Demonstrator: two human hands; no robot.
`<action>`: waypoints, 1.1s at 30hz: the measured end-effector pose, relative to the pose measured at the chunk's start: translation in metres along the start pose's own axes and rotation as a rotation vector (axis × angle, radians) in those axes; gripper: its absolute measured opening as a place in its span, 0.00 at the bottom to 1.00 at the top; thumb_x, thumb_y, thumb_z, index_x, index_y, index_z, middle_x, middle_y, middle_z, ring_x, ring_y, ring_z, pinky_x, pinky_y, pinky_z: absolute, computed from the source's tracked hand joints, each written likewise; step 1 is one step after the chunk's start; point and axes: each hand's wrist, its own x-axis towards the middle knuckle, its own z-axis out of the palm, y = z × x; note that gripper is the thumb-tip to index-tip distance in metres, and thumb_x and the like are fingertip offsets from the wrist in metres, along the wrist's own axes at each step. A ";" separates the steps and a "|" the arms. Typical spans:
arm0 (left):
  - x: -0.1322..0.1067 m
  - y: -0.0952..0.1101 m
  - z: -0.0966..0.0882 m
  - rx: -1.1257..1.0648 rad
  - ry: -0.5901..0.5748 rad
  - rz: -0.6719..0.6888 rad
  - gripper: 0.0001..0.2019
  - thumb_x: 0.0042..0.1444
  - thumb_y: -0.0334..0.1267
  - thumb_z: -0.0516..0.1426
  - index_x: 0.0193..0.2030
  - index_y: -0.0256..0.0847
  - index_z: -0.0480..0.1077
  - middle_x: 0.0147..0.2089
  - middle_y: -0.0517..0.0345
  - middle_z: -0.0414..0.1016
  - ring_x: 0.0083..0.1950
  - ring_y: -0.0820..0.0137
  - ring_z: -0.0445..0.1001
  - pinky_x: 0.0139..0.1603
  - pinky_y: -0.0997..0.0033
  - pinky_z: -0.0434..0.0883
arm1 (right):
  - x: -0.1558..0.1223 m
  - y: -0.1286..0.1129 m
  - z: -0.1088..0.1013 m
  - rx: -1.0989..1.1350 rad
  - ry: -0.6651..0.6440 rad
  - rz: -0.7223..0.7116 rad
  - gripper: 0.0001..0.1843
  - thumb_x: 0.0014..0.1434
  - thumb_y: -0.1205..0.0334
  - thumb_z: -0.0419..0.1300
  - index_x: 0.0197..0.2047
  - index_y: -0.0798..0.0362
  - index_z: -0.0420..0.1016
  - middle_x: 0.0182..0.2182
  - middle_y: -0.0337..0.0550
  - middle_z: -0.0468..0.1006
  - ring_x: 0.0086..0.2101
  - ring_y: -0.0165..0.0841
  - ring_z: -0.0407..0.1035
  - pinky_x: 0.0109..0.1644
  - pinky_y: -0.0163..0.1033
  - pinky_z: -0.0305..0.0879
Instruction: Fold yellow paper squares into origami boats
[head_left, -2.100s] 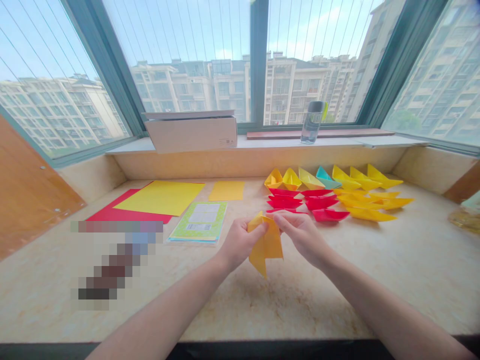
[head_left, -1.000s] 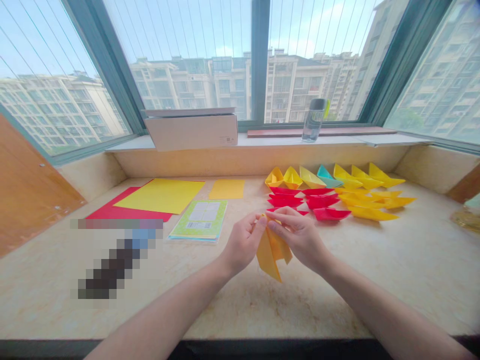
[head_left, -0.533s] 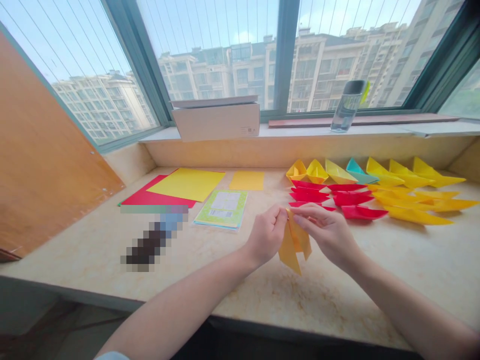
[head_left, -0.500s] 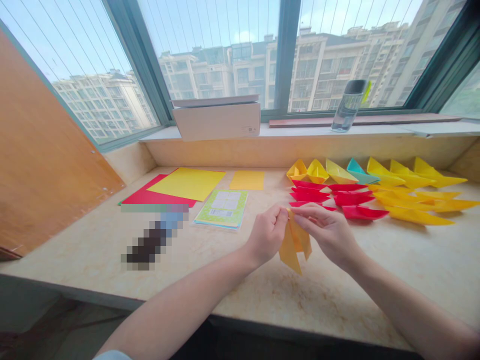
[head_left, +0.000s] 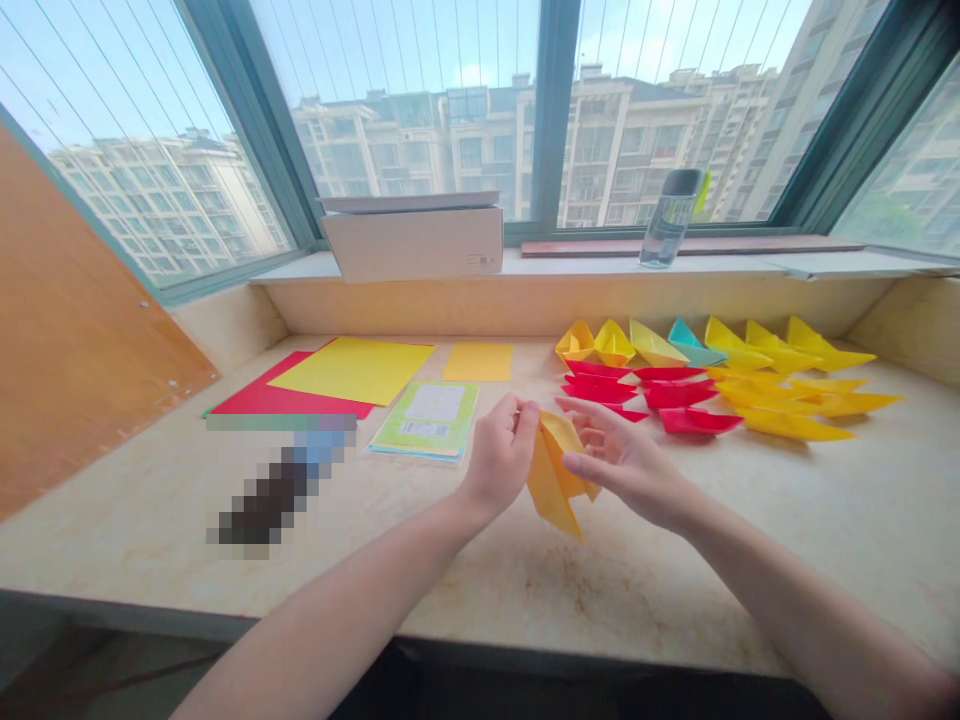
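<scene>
Above the counter, a folded orange-yellow paper piece hangs with its pointed flaps downward. My left hand is closed, pinching its upper left edge between thumb and fingers. On the other side, my right hand has its thumb and fingers spread; the thumb tip overlaps the paper, and whether it presses on it I cannot tell. Just beyond the right hand lie red folded paper boats, partly hidden by its fingers. Yellow paper boats sit to their right, and a teal boat stands in the back row.
Left of my hands lies a green-covered paper packet. Behind it are a yellow sheet, a red sheet and a small orange square. A white box and a water bottle stand on the sill. The counter's front edge runs below my arms.
My right hand has let go of the paper's top, its fingers spreading apart. The left hand keeps its pinch. The view has turned slightly right, so the scene sits further left.
</scene>
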 end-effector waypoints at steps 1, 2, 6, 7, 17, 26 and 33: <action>0.002 -0.001 -0.001 -0.009 0.028 -0.025 0.16 0.65 0.47 0.50 0.31 0.40 0.65 0.24 0.62 0.69 0.26 0.73 0.68 0.27 0.76 0.62 | -0.001 -0.001 -0.001 0.002 -0.029 -0.011 0.36 0.55 0.54 0.68 0.64 0.43 0.62 0.50 0.46 0.75 0.44 0.39 0.74 0.43 0.44 0.75; 0.004 -0.002 -0.002 -0.021 0.050 -0.047 0.16 0.64 0.47 0.50 0.30 0.40 0.65 0.24 0.62 0.70 0.25 0.73 0.68 0.26 0.77 0.62 | -0.001 -0.002 -0.002 0.001 -0.042 -0.028 0.36 0.55 0.55 0.68 0.64 0.42 0.61 0.52 0.47 0.74 0.45 0.39 0.74 0.45 0.44 0.75; 0.009 -0.006 -0.004 -0.103 0.035 -0.121 0.12 0.62 0.45 0.51 0.35 0.39 0.67 0.25 0.60 0.73 0.23 0.73 0.71 0.22 0.78 0.63 | -0.001 -0.003 -0.007 -0.090 0.019 -0.075 0.23 0.60 0.59 0.62 0.58 0.45 0.67 0.51 0.47 0.75 0.48 0.39 0.73 0.50 0.47 0.73; 0.009 -0.008 -0.003 -0.140 0.004 -0.140 0.10 0.61 0.44 0.52 0.40 0.39 0.68 0.26 0.60 0.74 0.23 0.72 0.72 0.21 0.78 0.65 | 0.000 -0.003 -0.010 -0.148 0.048 -0.088 0.19 0.61 0.60 0.60 0.56 0.46 0.70 0.51 0.47 0.75 0.49 0.40 0.72 0.51 0.47 0.72; 0.004 -0.008 -0.001 -0.180 -0.378 -0.157 0.16 0.59 0.48 0.57 0.42 0.34 0.73 0.34 0.49 0.80 0.33 0.66 0.79 0.28 0.73 0.75 | 0.002 -0.006 -0.022 -0.465 -0.009 -0.261 0.16 0.58 0.71 0.55 0.44 0.48 0.80 0.45 0.43 0.82 0.48 0.39 0.75 0.54 0.46 0.70; 0.007 -0.005 -0.001 -0.384 -0.399 -0.337 0.19 0.57 0.47 0.60 0.47 0.33 0.71 0.37 0.48 0.80 0.32 0.68 0.78 0.24 0.75 0.73 | 0.009 0.000 -0.026 -0.596 0.274 -0.338 0.16 0.59 0.63 0.62 0.51 0.47 0.77 0.49 0.45 0.79 0.51 0.42 0.71 0.57 0.51 0.66; 0.004 -0.002 0.001 -0.439 -0.412 -0.386 0.17 0.58 0.46 0.60 0.48 0.34 0.72 0.42 0.47 0.80 0.36 0.68 0.78 0.26 0.76 0.73 | 0.011 0.001 -0.026 -0.577 0.551 -0.241 0.17 0.56 0.59 0.65 0.48 0.51 0.70 0.45 0.47 0.78 0.45 0.43 0.73 0.50 0.50 0.68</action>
